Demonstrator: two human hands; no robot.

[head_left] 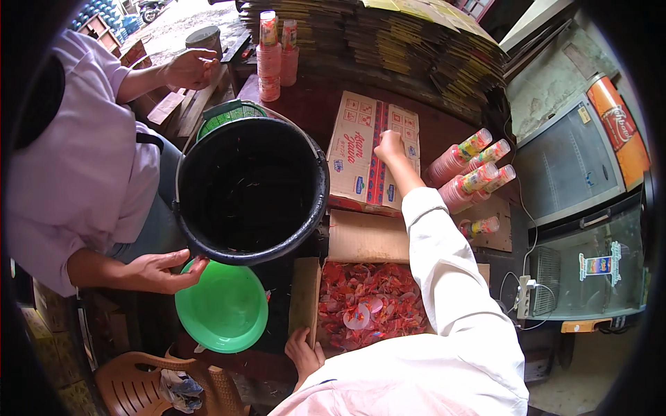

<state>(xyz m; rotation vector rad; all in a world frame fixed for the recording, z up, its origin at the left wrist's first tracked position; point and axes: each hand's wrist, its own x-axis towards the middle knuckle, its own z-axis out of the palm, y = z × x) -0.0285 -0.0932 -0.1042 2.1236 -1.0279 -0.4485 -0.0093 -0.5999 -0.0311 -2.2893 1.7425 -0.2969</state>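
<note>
"Grip first: what is held on the right?"

"Nothing certain. The right grip (391,147) is curled inward over the printed carton (354,152), at its red-and-blue band (377,180); whether anything is pinched beneath the fingers cannot be told."

"And on the left?"

"The left grip (305,353) is placed at the near end of the left flap (304,295) of an open carton (368,239), fingers bent; how firmly the flap is pinched cannot be told."

"Where is the printed carton found?"

"It is laid flat just beyond the open carton, between the black bucket (277,159) and the stacked cups (447,166)."

"How might it handle?"

"As stiff board, judged by its flat faces; its weight cannot be seen. It is best taken by two opposite lower edges."

"And the open one?"

"Its flaps (easily bent at the crease, presumably) are poorly suited to lifting; support is better given under the base. The red scraps (340,295) inside look thin, light and easily spilled."
</note>
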